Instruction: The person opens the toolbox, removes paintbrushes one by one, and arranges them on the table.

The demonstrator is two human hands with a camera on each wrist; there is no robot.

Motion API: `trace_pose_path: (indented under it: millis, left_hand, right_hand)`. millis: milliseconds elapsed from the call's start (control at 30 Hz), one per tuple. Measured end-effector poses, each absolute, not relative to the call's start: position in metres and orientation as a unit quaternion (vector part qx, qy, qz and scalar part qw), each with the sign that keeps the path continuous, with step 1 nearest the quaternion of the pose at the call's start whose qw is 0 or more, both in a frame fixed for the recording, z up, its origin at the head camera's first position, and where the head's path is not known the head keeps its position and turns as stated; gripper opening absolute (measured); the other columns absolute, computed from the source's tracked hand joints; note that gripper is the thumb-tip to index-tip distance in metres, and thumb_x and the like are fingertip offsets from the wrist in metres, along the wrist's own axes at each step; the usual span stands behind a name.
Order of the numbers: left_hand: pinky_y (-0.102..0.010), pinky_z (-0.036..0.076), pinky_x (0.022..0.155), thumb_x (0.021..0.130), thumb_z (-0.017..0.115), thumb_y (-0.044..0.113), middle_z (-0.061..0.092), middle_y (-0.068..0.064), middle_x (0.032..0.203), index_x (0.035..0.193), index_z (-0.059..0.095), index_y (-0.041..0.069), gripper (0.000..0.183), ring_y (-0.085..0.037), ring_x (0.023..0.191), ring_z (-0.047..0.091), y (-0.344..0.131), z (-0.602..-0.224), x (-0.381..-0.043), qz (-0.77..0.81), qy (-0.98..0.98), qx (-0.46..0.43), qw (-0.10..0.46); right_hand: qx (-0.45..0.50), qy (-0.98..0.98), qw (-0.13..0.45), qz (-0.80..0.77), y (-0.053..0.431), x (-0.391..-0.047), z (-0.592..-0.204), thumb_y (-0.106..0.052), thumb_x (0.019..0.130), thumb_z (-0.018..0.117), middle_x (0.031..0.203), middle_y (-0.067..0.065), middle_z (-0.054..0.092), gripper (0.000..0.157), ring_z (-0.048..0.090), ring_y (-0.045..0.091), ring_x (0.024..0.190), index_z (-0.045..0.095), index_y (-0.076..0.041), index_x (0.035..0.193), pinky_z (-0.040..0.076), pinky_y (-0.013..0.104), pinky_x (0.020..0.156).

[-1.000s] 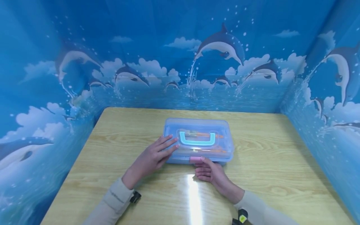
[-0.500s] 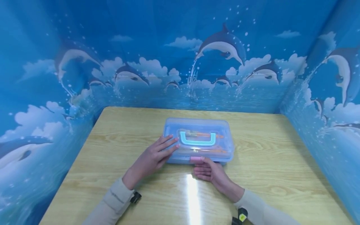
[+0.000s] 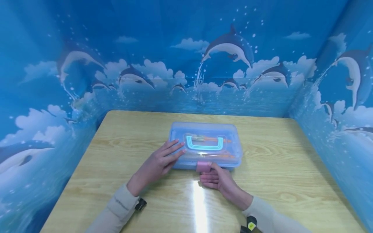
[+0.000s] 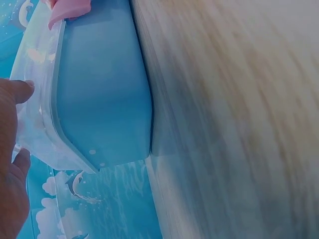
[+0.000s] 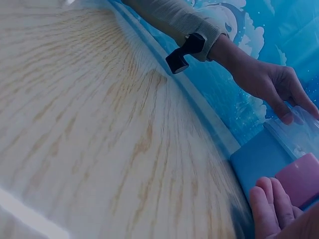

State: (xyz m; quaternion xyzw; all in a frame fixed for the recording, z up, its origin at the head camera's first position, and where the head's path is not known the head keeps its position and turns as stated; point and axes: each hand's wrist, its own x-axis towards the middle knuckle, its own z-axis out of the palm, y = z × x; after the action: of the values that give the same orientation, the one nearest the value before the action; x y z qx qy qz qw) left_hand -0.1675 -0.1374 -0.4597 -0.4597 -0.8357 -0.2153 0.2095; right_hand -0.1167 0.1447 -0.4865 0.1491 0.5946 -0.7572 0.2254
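A blue plastic storage box point(image 3: 177, 164) with a clear lid point(image 3: 175, 129) and a turquoise carrying handle point(image 3: 205, 148) lies on the wooden table. Slender orange items point(image 3: 211, 139) show through the lid. On the lid's left front corner rests my left hand point(image 3: 158, 161), its fingers spread and nearly straight. My right hand point(image 3: 222, 181) is at the box's front, its thumb on the pink latch point(image 3: 203, 167) and its other fingers curled below. In the left wrist view the latch point(image 4: 72, 9) stands tilted out from the front wall.
The wood-grain table point(image 3: 131, 136) extends on every side of the box. Blue dolphin-print curtains point(image 3: 157, 64) close off the back and both sides. A small black device point(image 3: 141, 204) is strapped at the left sleeve, another point(image 3: 250, 224) at the right one.
The pink latch has swung outward and shows larger from above. My right hand's curled fingers have shifted slightly left; the left hand and the box stay in place.
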Motion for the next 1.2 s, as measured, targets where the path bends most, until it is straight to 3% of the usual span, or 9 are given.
trace_pose_path:
  millis: [600, 833, 1200]
  left_hand:
    - [-0.048, 0.032, 0.123, 0.093, 0.072, 0.005, 0.047, -0.005, 0.158, 0.147, 0.055, 0.015, 0.058, -0.028, 0.148, 0.04, -0.1384, -0.46, -0.1677, -0.226, -0.836, -0.458, 0.2]
    - [-0.052, 0.038, 0.119, 0.09, 0.075, 0.004, 0.05, -0.008, 0.155, 0.145, 0.057, 0.012, 0.059, -0.03, 0.146, 0.043, -0.1372, -0.4616, -0.1678, -0.227, -0.831, -0.461, 0.215]
    - [-0.05, 0.036, 0.121, 0.091, 0.073, 0.005, 0.05, -0.007, 0.156, 0.145, 0.057, 0.012, 0.057, -0.03, 0.146, 0.043, -0.1356, -0.4621, -0.1684, -0.226, -0.829, -0.462, 0.218]
  right_hand:
    - [0.129, 0.601, 0.227, -0.755, 0.1468, -0.116, -0.4849, -0.044, 0.099, 0.059, 0.103, 0.022, 0.075, 0.068, 0.076, 0.026, 0.093, 0.051, 0.016, 0.13, 0.062, 0.04, 0.091]
    - [0.124, 0.598, 0.24, -0.755, 0.1487, -0.1168, -0.4879, -0.05, 0.098, 0.061, 0.103, 0.022, 0.076, 0.071, 0.076, 0.027, 0.092, 0.053, 0.014, 0.13, 0.062, 0.042, 0.09]
    - [0.132, 0.593, 0.234, -0.759, 0.1489, -0.1153, -0.4859, -0.049, 0.098, 0.062, 0.1, 0.02, 0.076, 0.072, 0.076, 0.026, 0.092, 0.053, 0.016, 0.128, 0.062, 0.041, 0.091]
